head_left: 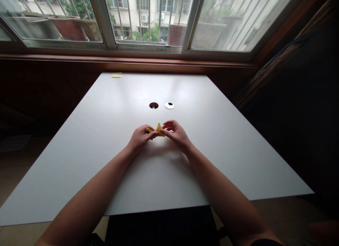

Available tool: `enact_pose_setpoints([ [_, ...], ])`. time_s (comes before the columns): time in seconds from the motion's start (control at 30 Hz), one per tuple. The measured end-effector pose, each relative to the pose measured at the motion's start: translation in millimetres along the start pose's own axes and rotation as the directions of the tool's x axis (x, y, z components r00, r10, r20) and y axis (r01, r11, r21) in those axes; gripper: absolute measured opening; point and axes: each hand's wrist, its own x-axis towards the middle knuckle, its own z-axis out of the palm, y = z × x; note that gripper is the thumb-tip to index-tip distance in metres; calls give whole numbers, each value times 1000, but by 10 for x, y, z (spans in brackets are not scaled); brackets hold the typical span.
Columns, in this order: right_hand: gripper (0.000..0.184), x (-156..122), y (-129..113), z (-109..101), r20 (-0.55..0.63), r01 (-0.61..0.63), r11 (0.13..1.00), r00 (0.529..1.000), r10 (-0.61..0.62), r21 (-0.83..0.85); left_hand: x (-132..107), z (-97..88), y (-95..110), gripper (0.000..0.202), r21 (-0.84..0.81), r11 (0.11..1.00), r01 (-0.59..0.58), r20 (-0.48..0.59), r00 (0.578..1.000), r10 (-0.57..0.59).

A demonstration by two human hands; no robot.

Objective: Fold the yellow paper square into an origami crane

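Observation:
A small piece of folded yellow paper [159, 128] is held between my two hands, over the middle of the white table. One pointed corner of it sticks up between my fingers. My left hand [142, 135] pinches its left part with the thumb across the front. From the other side, my right hand [176, 133] grips it with thumb and fingertips, the fingers curled behind. Much of the paper's lower part is hidden by my thumbs and fingers.
The white table [79, 161] reaches toward a barred window [148, 19]. Beyond my hands are a round cable hole [154, 105] and a round cover [169, 105] with a dark opening. A yellow paper pad [116, 75] lies at the far left edge.

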Motion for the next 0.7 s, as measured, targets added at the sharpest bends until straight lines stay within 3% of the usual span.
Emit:
enact_pose_setpoints([
  [0.13, 45, 1, 15, -16, 47, -26, 1000, 999, 26, -15, -1, -1, 28, 36, -23, 1000, 6, -29, 1000, -6],
  [0.27, 35, 9, 30, -27, -3, -14, 1000, 1000, 14, 0, 0, 2, 58, 37, -68, 997, 27, -23, 999, -29],
  [0.5, 33, 29, 50, -28, -84, -4, 991, 996, 15, 130, 9, 3, 27, 37, -161, 987, -7, 6, 1000, 8],
  [0.7, 33, 12, 33, -35, 17, -44, 995, 999, 43, 94, 13, -8, -28, 28, -205, 979, -4, 7, 1000, 5],
])
